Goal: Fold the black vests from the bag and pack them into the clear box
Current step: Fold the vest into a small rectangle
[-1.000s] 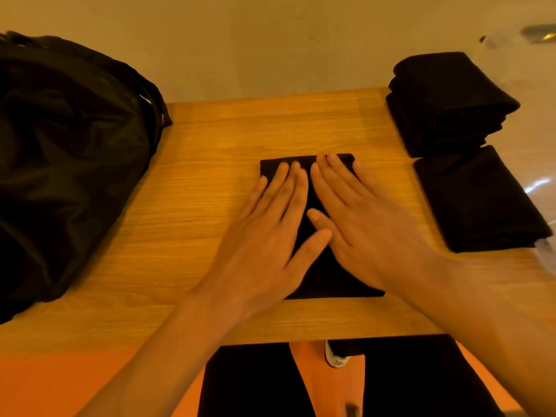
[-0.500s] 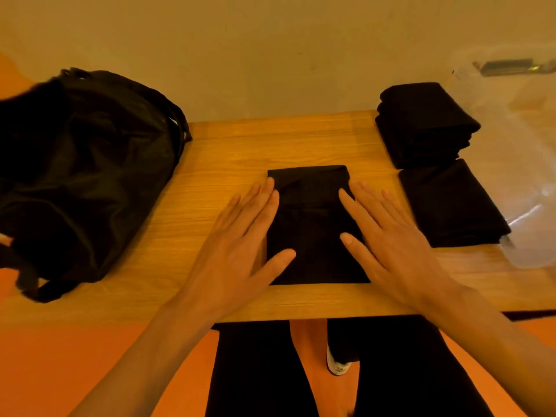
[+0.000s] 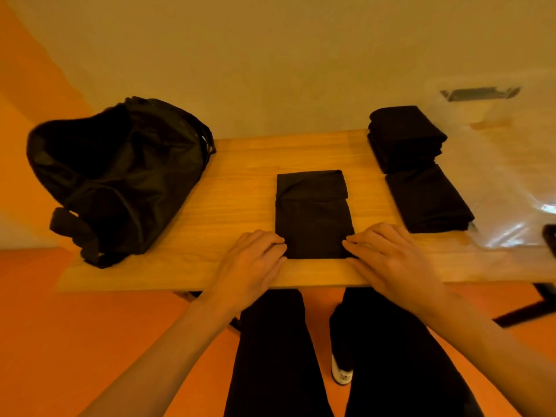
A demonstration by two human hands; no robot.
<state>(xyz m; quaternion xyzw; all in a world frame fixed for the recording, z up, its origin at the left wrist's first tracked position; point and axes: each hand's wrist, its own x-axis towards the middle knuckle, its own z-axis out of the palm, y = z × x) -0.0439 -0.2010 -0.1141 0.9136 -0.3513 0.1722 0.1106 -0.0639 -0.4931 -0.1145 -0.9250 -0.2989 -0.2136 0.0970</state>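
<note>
A black vest (image 3: 313, 215), folded into a narrow rectangle, lies in the middle of the wooden table (image 3: 240, 182). My left hand (image 3: 252, 257) pinches its near left corner with curled fingers. My right hand (image 3: 388, 257) pinches the near right corner the same way. The black bag (image 3: 120, 176) slumps on the table's left end. At the right end sit a stack of folded black vests (image 3: 406, 136) and, in front of it, another folded vest (image 3: 427, 200). The clear box (image 3: 505, 176) stands just right of them.
The table's near edge runs under my wrists, with my legs and an orange floor below it. A wall closes off the far side. A dark object (image 3: 550, 242) shows at the right edge of the view.
Both hands slid from lying flat on the vest's sides down to its near corners, where the fingers curled onto the cloth. The view pulled back and tilted up.
</note>
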